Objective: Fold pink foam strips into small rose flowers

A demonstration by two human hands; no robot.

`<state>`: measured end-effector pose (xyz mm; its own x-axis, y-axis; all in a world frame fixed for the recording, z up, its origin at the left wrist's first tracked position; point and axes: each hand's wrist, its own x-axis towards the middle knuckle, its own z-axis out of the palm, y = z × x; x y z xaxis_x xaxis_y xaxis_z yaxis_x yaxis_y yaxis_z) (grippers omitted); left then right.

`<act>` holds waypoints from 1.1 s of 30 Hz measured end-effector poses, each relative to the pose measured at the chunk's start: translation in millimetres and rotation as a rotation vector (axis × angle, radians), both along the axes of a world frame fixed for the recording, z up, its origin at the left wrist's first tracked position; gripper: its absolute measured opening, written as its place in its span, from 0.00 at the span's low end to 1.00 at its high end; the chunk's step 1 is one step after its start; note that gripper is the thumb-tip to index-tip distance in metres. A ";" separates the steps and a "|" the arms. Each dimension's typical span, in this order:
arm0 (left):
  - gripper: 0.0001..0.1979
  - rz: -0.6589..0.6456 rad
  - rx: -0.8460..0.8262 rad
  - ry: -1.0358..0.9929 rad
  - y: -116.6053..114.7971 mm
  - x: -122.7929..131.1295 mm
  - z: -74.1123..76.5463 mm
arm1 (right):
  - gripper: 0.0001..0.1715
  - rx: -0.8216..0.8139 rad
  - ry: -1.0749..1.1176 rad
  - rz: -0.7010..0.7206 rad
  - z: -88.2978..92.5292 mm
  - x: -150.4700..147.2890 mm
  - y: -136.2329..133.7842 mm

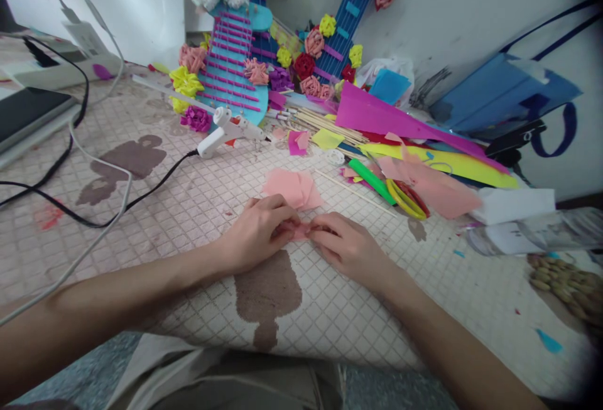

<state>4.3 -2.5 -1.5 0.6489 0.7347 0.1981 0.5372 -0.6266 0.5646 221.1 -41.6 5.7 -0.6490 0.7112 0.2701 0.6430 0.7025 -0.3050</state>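
on the counter [348, 328], left hand [261, 231] and right hand [351, 247], nearly closed, pinch seemingly part-shaped pink paper [298, 231]; flat sheets [289, 187] lie unshaped.

At ten o'clock I have a white glue gun [225, 132] lying on the patterned tablecloth [471, 316], and farther out a white power strip [51, 75]. A dark-topped flat device [35, 115] sits at nine. At eleven I see a light-blue guitar shape [230, 71] trimmed with paper flowers [187, 81]; just past twelve rises a dark-blue guitar shape [346, 21]. Toward two I get a magenta sheet [400, 118], with a blue bag [494, 93] well beyond it. Near three lie yellow-and-red-handled scissors [404, 200], then a clear jar [575, 229], with brown nuts [565, 284] nearer four.
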 end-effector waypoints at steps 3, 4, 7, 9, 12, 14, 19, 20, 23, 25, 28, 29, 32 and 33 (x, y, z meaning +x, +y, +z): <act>0.07 0.003 -0.001 0.001 0.1 -0.3 0.1 | 0.13 0.026 0.012 0.000 -0.1 -0.4 -0.6; 0.07 0.003 -0.001 0.001 0.3 -0.5 -0.1 | 0.14 0.035 0.014 -0.001 -0.1 -0.9 -0.8; 0.07 -0.001 0.002 0.001 0.8 -0.8 -1.0 | 0.13 0.046 0.003 0.008 -1.0 -2.6 -0.8; 0.06 -0.005 0.002 -0.002 0.7 -0.9 -1.0 | 0.11 0.025 0.038 0.009 -2.9 -3.3 0.1; 0.06 -0.010 -0.001 -0.022 -0.6 -0.8 0.2 | 0.08 -0.035 0.159 -0.024 -6.9 -3.7 2.6; 0.07 -0.015 0.006 -0.029 -1.7 -0.6 1.3 | 0.07 -0.086 0.217 -0.056 -8.7 -4.2 3.9; 0.03 0.006 0.024 -0.008 -1.4 0.6 2.6 | 0.07 -0.175 0.277 -0.144 -6.7 -7.1 5.6; 0.03 0.010 0.023 -0.011 -0.8 1.0 2.7 | 0.07 -0.185 0.284 -0.163 -5.9 -7.7 6.2; 0.05 0.020 0.017 -0.012 1.4 2.8 2.9 | 0.06 -0.204 0.285 -0.213 -4.4 -9.2 8.5; 0.06 0.038 0.009 0.001 2.7 4.1 3.0 | 0.06 -0.208 0.274 -0.248 -4.2 -10.0 10.0; 0.04 0.066 0.005 0.018 4.2 5.8 2.6 | 0.06 -0.206 0.258 -0.289 -4.1 -11.4 11.5; 0.03 0.073 0.010 0.024 4.5 6.1 2.3 | 0.07 -0.203 0.256 -0.300 -4.1 -12.0 12.0; 0.01 0.087 0.032 0.050 4.8 6.4 0.9 | 0.07 -0.194 0.245 -0.325 -4.5 -13.9 13.7; 0.01 0.092 0.038 0.058 4.7 6.4 0.5 | 0.07 -0.193 0.240 -0.330 -4.9 -14.4 14.3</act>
<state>10.7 2.1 -1.0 0.5900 0.7845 0.1910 0.6245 -0.5933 0.5079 206.7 -27.3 0.9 -0.3138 0.9219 0.2273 0.7180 0.3870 -0.5785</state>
